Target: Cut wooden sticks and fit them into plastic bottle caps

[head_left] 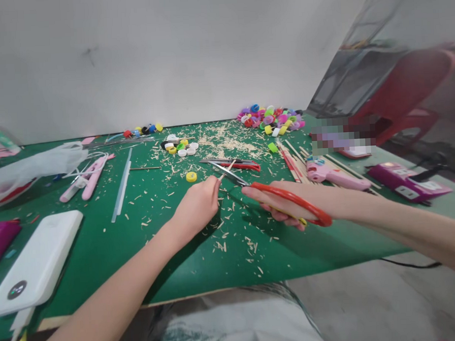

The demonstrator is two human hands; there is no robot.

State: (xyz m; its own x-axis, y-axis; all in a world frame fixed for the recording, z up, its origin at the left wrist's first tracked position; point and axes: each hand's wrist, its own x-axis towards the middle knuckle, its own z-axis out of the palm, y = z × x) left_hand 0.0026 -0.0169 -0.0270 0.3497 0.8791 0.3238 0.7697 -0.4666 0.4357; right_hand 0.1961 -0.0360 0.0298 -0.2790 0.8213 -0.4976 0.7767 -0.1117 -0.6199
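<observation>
My left hand point(198, 205) is closed in a pinch on a thin wooden stick point(227, 170) that points up and to the right over the green table point(101, 238). My right hand point(290, 203) grips red-handled scissors point(282, 195). Their blades point(231, 175) are slightly apart around the stick, just right of my left fingertips. Wood chips lie scattered on the mat under both hands.
A second pair of red scissors point(238, 165) lies just behind. Piles of coloured bottle caps point(270, 118), a pink glue gun point(334, 175), wooden sticks point(291, 159), clear glue sticks point(122, 188), a white power bank point(37, 262) and a purple device point(407, 181) surround the hands.
</observation>
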